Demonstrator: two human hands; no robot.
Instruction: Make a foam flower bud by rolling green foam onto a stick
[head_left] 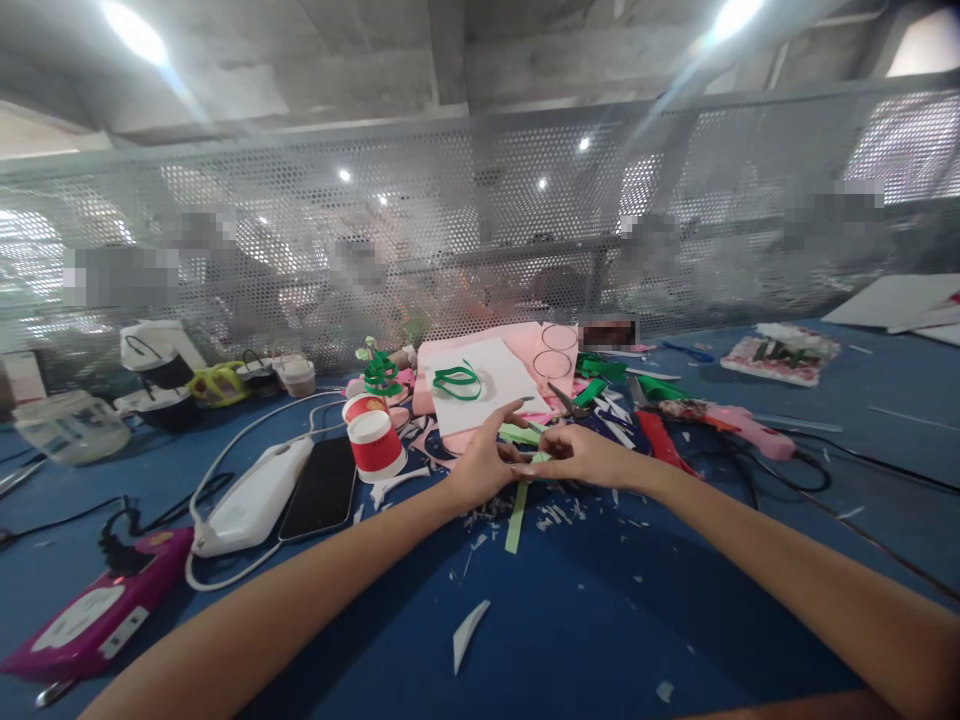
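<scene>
Both my hands meet at the middle of the blue table (pixel 570 620). My left hand (pixel 484 460) and my right hand (pixel 577 455) pinch the upper end of a light green paper strip (pixel 516 515), which hangs down toward me between them. The fingers of both hands are closed on the strip. Small white and green paper scraps (pixel 551 515) lie right under the hands. Just beyond my fingers lies a pair of scissors (pixel 568 402).
A white sheet with a green paper loop (pixel 459 381) lies on pink foam behind the hands. Two red paper cups (pixel 375 443), a black phone (pixel 321 490), a white power bank (pixel 255 497) and a magenta device (pixel 97 610) lie left. A pink glue gun (pixel 739 417) lies right. A perforated metal screen (pixel 480 230) runs behind.
</scene>
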